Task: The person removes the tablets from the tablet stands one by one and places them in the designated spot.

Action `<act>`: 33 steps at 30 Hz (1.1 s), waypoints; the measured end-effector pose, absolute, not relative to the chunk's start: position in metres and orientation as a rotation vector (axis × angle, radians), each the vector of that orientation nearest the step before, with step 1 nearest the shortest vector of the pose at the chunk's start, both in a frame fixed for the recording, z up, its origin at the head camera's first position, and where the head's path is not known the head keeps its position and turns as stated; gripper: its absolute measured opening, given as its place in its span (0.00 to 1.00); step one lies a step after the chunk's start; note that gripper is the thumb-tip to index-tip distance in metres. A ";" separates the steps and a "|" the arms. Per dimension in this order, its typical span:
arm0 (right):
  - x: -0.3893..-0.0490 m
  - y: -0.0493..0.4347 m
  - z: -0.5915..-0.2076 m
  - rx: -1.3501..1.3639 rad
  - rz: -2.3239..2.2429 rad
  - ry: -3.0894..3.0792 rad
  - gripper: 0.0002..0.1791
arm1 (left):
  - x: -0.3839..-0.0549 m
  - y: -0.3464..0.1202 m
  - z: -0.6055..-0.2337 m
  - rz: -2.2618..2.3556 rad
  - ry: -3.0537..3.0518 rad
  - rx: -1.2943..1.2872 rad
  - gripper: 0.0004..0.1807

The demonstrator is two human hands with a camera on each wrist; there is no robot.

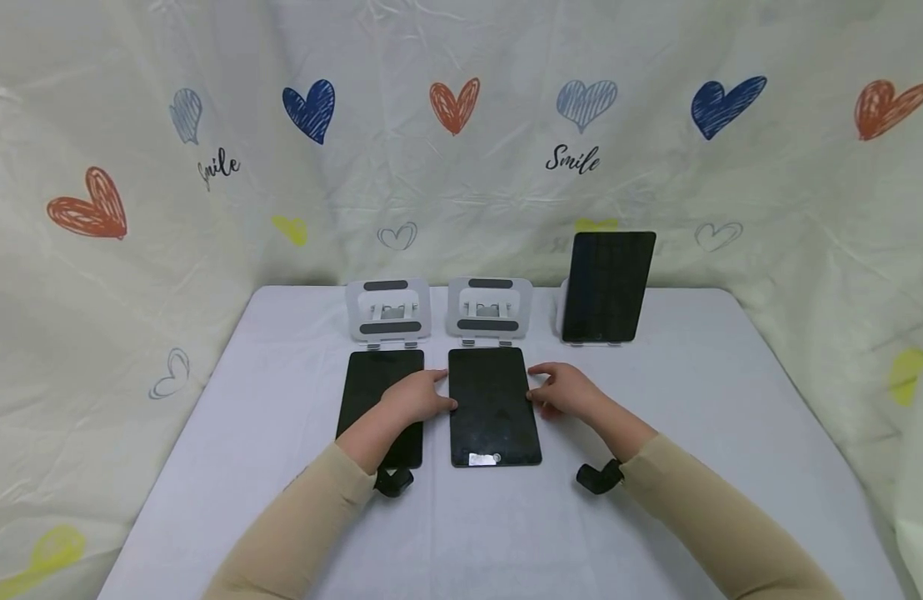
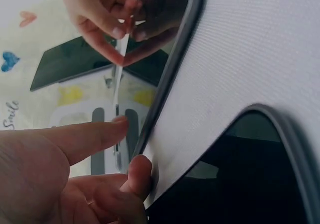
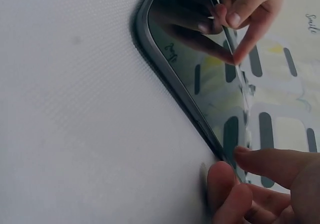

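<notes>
The middle tablet (image 1: 493, 408) lies flat on the table, its dark screen up and its home button toward the person. At its left edge is my left hand (image 1: 416, 395), index finger and thumb spread along the side, the thumb touching the rim. The right hand (image 1: 570, 390) mirrors this at the right edge, thumb against the rim and other fingers bent beneath. Close up, the left fingertips (image 2: 140, 168) and right fingertips (image 3: 220, 176) sit beside the tablet's rim. Another tablet (image 1: 367, 377) lies left of it, partly under my left hand and forearm.
Two white folding stands with grey pads, a left stand (image 1: 352, 310) and a middle stand (image 1: 453, 308), stand behind the flat tablets. A third tablet (image 1: 610, 287) leans upright on a stand at the right. A heart-printed curtain (image 1: 506, 200) hangs behind the white table (image 1: 491, 533).
</notes>
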State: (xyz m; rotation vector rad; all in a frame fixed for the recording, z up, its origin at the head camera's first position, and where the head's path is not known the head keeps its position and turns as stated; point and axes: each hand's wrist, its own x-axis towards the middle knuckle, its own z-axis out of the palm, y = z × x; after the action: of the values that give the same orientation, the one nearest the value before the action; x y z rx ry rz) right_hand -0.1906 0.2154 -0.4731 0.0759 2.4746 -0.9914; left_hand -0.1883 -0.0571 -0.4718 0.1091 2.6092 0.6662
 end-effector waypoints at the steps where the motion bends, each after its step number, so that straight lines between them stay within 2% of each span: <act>1: -0.190 0.216 -0.473 0.079 -0.996 2.481 0.29 | -0.188 -0.057 -0.472 0.679 2.609 0.108 0.36; 12: -0.186 0.226 -0.466 0.038 -1.040 2.539 0.28 | -0.185 -0.061 -0.464 0.815 2.622 0.146 0.31; 33: -0.190 0.259 -0.459 -0.054 -1.115 2.606 0.31 | -0.192 -0.037 -0.457 1.025 2.639 0.210 0.26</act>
State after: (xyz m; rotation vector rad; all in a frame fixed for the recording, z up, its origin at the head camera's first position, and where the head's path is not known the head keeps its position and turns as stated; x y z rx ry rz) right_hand -0.1904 0.2586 -0.4594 -0.0542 2.6064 -1.1150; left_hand -0.1919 -0.0369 -0.4568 0.2104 2.6386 1.0248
